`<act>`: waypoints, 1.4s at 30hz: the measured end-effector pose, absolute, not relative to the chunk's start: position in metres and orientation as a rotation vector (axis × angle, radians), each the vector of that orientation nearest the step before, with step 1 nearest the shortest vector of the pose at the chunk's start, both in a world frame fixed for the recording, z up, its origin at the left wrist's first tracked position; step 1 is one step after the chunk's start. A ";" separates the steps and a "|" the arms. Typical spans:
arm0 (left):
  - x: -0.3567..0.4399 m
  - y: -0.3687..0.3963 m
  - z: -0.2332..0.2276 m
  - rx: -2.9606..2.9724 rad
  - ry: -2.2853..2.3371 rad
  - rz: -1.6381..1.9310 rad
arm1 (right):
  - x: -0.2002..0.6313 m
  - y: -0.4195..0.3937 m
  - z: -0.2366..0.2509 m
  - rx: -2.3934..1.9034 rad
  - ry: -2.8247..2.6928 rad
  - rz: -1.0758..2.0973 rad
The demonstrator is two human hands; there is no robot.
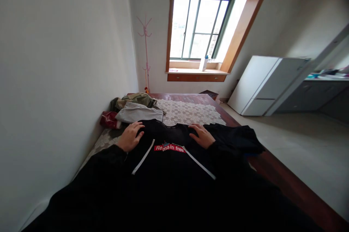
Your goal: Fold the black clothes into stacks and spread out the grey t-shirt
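Black hoodie [169, 166] lies face-up, spread on the lace-covered bed [188, 113] — no fold made yet. Left hand [132, 136] and right hand [201, 135] rest flat, fingers released, on its shoulders; clothes pile [133, 110] waits beyond, unfolded.

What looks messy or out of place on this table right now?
Both the left hand and right hand lie flat on a black hoodie. Behind the left hand, a heap of clothes sits crumpled against the wall. The hoodie's right sleeve hangs over the table edge.
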State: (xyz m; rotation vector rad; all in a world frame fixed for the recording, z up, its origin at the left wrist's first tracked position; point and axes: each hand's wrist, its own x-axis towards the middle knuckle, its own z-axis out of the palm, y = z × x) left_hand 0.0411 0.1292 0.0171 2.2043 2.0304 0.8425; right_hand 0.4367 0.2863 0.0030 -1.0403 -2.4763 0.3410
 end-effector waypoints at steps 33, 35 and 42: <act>0.010 0.140 0.028 1.725 2.128 0.895 | 0.459 0.303 0.026 -1.266 -2.254 0.634; 0.015 0.115 0.049 1.808 2.044 1.049 | 0.474 0.281 0.048 -1.121 -2.097 0.660; 0.071 -0.014 0.168 1.766 1.972 1.801 | 0.518 0.153 0.171 -0.861 -1.817 0.506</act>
